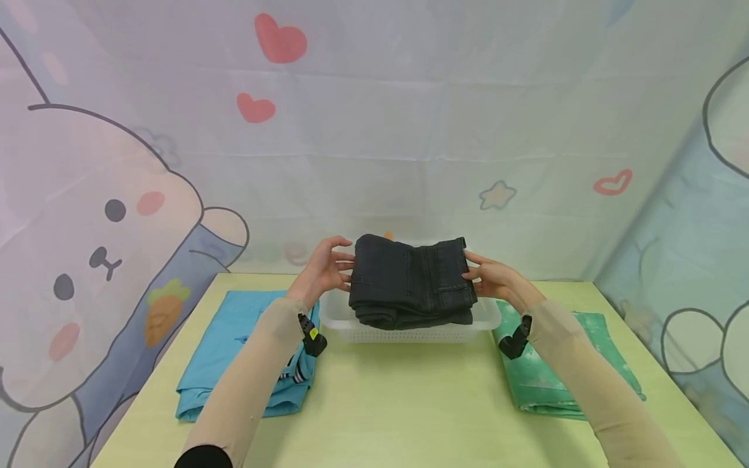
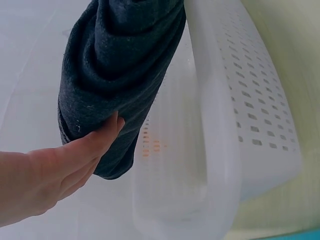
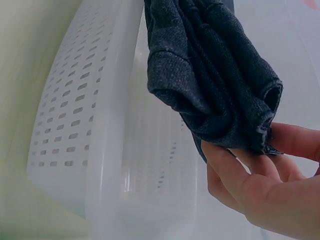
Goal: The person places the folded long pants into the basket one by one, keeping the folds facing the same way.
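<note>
A folded pair of dark jeans (image 1: 412, 276) is held up between both hands, over a white plastic basket (image 1: 409, 336). My left hand (image 1: 328, 266) holds the left end of the fold; in the left wrist view its fingers (image 2: 92, 145) lie against the rolled cloth. At the opposite end my right hand (image 1: 494, 276) grips the jeans, thumb on one side and fingers (image 3: 227, 162) below in the right wrist view. The layered edges of the jeans (image 3: 220, 90) show there. The basket's inside is partly hidden behind the jeans.
Folded blue clothing (image 1: 234, 338) lies left of the basket on the pale yellow table (image 1: 404, 403), partly under the left forearm. Folded green clothing (image 1: 544, 377) lies to the right, under the right forearm. A printed cloth backdrop (image 1: 380, 130) stands right behind the table.
</note>
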`<state>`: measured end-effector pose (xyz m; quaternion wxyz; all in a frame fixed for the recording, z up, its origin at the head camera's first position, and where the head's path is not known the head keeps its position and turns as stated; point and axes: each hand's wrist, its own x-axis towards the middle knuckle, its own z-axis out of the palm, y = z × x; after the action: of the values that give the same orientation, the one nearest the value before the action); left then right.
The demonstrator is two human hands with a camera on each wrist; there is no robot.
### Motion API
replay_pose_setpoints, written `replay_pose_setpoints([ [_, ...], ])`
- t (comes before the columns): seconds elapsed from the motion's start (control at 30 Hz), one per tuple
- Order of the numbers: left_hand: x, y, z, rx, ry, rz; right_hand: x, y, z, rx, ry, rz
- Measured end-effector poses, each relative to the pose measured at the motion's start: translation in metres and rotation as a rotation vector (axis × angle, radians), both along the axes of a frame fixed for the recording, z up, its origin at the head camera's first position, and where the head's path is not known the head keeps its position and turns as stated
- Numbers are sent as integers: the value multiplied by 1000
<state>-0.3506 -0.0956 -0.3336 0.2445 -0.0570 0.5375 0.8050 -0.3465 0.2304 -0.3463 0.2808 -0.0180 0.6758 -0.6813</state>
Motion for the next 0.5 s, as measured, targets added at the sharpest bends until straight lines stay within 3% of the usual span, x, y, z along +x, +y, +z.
replay_pose_setpoints([
  [0.5, -8, 6, -4, -52, -9, 28, -6, -2, 1, 31, -18, 5],
])
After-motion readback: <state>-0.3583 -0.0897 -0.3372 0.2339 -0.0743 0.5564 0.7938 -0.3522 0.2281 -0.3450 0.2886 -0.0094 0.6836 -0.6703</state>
